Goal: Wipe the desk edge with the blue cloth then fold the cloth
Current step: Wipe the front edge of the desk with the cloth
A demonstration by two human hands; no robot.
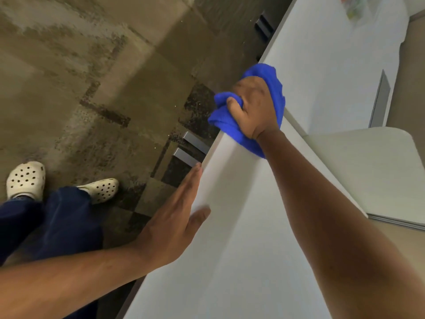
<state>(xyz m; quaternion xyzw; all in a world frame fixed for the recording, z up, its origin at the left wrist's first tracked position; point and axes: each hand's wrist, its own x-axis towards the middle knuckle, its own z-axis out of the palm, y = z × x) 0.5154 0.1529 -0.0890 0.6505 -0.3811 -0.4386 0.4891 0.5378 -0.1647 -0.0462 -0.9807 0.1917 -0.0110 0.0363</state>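
The white desk runs diagonally from the bottom middle to the top right, its edge facing the floor on the left. My right hand grips the bunched blue cloth and presses it over the desk edge about halfway up the frame. Part of the cloth is hidden under the palm. My left hand lies flat against the side of the desk edge nearer to me, fingers straight and together, thumb resting on the top surface. It holds nothing.
Brown patterned carpet covers the floor on the left. My feet in white perforated clogs stand at the lower left. Grey metal desk legs show under the edge. A second white panel lies to the right.
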